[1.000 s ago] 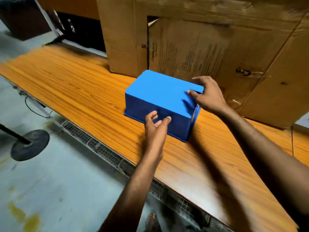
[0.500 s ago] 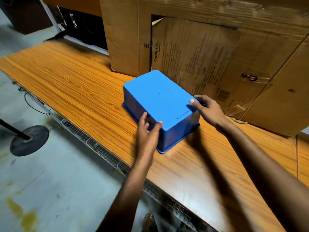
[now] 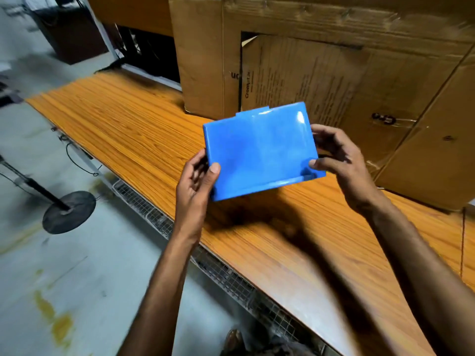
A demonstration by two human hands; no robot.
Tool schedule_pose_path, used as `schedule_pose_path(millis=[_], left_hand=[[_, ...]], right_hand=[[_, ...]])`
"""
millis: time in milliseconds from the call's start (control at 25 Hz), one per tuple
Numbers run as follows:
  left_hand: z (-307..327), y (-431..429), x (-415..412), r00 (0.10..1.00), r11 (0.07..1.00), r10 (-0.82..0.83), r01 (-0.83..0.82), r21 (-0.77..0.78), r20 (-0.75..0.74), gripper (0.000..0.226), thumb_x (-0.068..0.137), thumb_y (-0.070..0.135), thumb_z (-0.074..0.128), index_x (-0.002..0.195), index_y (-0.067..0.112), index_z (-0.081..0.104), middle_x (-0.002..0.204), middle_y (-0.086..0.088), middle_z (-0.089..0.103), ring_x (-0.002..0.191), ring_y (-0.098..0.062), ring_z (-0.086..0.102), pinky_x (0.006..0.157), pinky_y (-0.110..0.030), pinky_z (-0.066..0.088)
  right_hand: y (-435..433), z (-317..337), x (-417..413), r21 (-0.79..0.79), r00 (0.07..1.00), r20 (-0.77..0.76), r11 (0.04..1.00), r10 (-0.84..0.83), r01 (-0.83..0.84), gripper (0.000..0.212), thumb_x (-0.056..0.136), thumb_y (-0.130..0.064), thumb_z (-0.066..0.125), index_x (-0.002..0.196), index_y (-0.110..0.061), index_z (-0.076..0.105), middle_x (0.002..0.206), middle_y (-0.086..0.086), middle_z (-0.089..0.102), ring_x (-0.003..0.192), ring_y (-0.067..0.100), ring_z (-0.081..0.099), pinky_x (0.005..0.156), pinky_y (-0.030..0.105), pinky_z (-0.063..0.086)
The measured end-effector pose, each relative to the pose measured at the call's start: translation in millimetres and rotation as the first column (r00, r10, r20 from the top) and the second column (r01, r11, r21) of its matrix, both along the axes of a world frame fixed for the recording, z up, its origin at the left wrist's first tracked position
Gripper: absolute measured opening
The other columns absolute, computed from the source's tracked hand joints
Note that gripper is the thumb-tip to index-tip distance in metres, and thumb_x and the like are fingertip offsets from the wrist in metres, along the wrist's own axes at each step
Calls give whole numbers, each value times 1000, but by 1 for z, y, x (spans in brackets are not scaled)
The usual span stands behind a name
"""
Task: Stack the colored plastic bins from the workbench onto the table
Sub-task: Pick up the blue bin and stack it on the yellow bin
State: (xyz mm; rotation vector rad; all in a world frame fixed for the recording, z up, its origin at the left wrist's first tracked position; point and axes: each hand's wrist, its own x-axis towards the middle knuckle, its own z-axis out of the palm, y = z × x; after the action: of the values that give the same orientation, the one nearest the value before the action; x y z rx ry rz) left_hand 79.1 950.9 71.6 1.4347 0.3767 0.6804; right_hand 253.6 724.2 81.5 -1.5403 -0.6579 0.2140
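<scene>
Blue bin (image 3: 259,150) held clear of wooden surface (image 3: 128,129); left grip (image 3: 196,183), right grip (image 3: 341,165) clasping opposite ends.

Vantage: head-worn, above the counter's (image 3: 123,129) near edge
Direction: forward and down, towards the cardboard boxes (image 3: 334,73)
Nearness: close, wide-angle

Blue bin (image 3: 259,150) interior hidden — cardboard box (image 3: 334,60) print unreadable, top cropped.

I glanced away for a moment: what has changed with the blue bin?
The blue bin, which lay upside down on the workbench, has been lifted clear and tilted, base toward the camera. The left hand and right hand now grip its ends. The cardboard boxes stayed put.
</scene>
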Motion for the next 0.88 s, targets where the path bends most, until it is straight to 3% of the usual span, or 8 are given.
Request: schedule_pose_path(millis=[80,160,320,480,640,760,880], left_hand=[[23,11,1,996,999,-20,17,33,84,52,94,32,69,141,16,51,135,-1,67,121,-7,63,93,-20,50],[36,19,7,992,1000,-13,10,27,124,56,89,35,70,138,17,52,133,-5,67,119,-15,63,98,-28,50],[42,22,19,993,1000,-3,2,15,117,44,92,16,71,130,14,48,110,-5,71,99,-16,65,85,-27,52],[25,25,16,998,996,-44,40,84,48,50,82,3,68,128,16,54,120,-6,71,105,-15,65,92,-32,49],[6,24,8,994,981,-104,106,160,-20,59,88,-8,60,144,7,52,138,-7,64,120,-13,62,101,-26,50],[-15,15,-5,992,984,-114,121,130,-58,46,95,2,67,140,9,58,137,-3,67,119,-12,66,97,-21,53],[-39,12,-20,992,994,-74,82,78,-102,45,84,22,78,126,11,67,124,-2,74,110,-17,70,94,-25,55]], right_hand=[[0,33,-4,78,997,45,994,68,-72,77,63,4,47,138,-12,51,139,3,61,133,14,54,81,19,51],[1,51,-8,35,983,134,990,128,-134,88,60,5,44,145,-17,45,149,-1,53,134,9,50,78,16,50],[2,52,-5,-47,976,204,996,80,-72,87,76,21,53,153,-19,44,150,-13,51,140,4,47,104,27,50],[-2,30,-7,-57,986,165,998,10,-1,74,80,19,57,145,-18,54,141,-5,63,133,14,56,102,37,54],[-8,15,-13,-4,988,124,996,-92,93,67,82,16,62,141,-14,55,136,1,65,128,14,61,96,28,54],[-20,-4,-28,-11,990,64,992,-124,125,55,86,13,65,135,-12,59,129,-3,68,119,6,64,89,20,53],[-32,-44,-52,-51,995,6,994,-96,96,62,83,15,69,137,-12,59,136,-2,67,127,12,62,101,28,52]])
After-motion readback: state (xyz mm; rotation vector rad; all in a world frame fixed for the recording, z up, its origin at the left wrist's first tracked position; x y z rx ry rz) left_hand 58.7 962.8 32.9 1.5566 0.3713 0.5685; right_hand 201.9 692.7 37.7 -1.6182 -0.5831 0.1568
